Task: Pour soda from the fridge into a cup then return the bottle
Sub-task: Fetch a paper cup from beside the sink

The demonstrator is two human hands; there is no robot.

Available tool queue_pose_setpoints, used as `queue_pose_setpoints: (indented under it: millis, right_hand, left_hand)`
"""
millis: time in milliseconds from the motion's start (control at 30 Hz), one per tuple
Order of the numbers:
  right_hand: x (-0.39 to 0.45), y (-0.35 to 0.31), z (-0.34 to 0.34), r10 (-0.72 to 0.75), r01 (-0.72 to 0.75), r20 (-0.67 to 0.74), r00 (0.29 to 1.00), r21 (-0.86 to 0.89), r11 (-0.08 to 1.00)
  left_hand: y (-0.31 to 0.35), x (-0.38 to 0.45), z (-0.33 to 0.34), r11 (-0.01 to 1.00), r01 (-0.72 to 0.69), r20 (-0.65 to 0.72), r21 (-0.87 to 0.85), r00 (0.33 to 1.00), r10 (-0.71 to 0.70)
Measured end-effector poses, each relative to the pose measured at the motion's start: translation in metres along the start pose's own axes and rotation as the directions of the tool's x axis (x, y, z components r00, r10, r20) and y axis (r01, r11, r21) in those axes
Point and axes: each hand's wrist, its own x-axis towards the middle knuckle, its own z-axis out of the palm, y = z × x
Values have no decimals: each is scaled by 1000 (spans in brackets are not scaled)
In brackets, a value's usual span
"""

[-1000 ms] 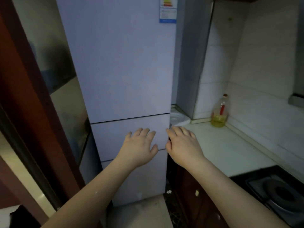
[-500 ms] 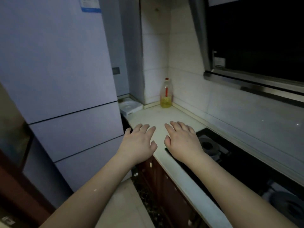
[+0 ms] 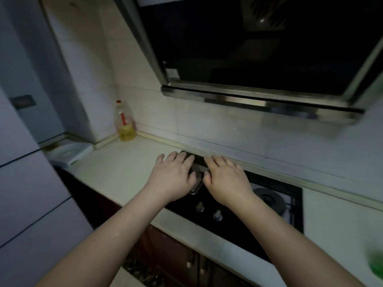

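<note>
Left hand and right hand: both held flat, palms down, fingers spread, empty, side by side over the black gas hob. Fridge: doors closed, at nine o'clock; soda bottle and cup could not be seen; oil bottle upright at eleven o'clock in the pale countertop corner; range hood at one o'clock; blurred green item at four o'clock.

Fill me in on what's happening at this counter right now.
A person holds both hands out flat, palms down, over the stove: the left hand and right hand side by side, fingers spread, gripping nothing. The fridge on the left is shut. An oil bottle stands in the counter's back corner. No soda or cup is clearly visible, so pouring hasn't started.
</note>
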Motion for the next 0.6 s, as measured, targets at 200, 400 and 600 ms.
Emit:
queue_pose_setpoints:
  millis: [200,400,600]
  right_hand:
    - [-39,45,-14,207,-209,-30,978,-85,974]
    - [-92,89,-29,450,-463,-120,885,-125,877]
    - [-152,137,-51,608,-626,-151,779,-151,765]
  left_hand:
    - [53,24,1,982,-168,-43,-88,985,165]
    - [119,41,-8,923,-363,-97,-131,931,353]
    - [206,40,-19,810,-562,-136,-170,827,545]
